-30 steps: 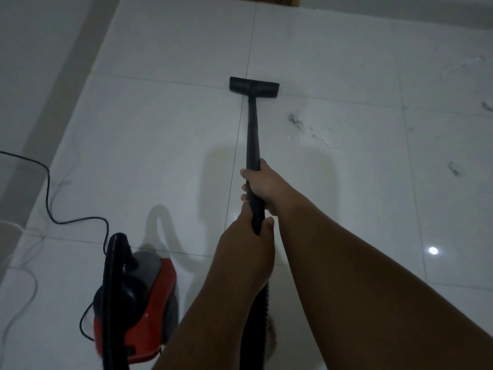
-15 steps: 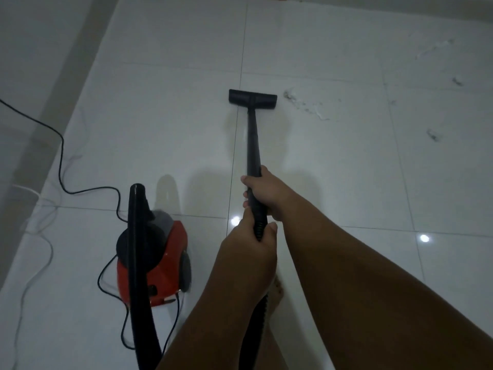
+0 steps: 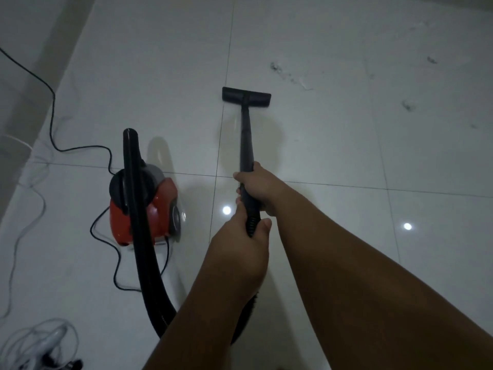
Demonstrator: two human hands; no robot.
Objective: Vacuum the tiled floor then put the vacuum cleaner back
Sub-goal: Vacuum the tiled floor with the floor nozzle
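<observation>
A black vacuum wand (image 3: 246, 137) runs from my hands out to its flat black floor head (image 3: 246, 96), which rests on the white tiled floor (image 3: 333, 145). My right hand (image 3: 260, 190) grips the wand higher up, and my left hand (image 3: 240, 255) grips it just behind, where the ribbed hose begins. The red and black vacuum cleaner body (image 3: 145, 209) stands on the floor to my left. Its thick black hose (image 3: 141, 236) arches over it and curves back under my left arm. Dark dust marks (image 3: 282, 72) lie beyond and right of the floor head.
A black power cord (image 3: 53, 113) snakes from the upper left to the vacuum body. A white cable (image 3: 24, 236) loops along the left, ending at a white power strip (image 3: 40, 345) at the bottom left corner. A grey wall base (image 3: 40, 76) borders the floor at left.
The floor head has been drawn back toward me, away from the dust marks. The vacuum body now sits farther up in view, and the power strip has come into view.
</observation>
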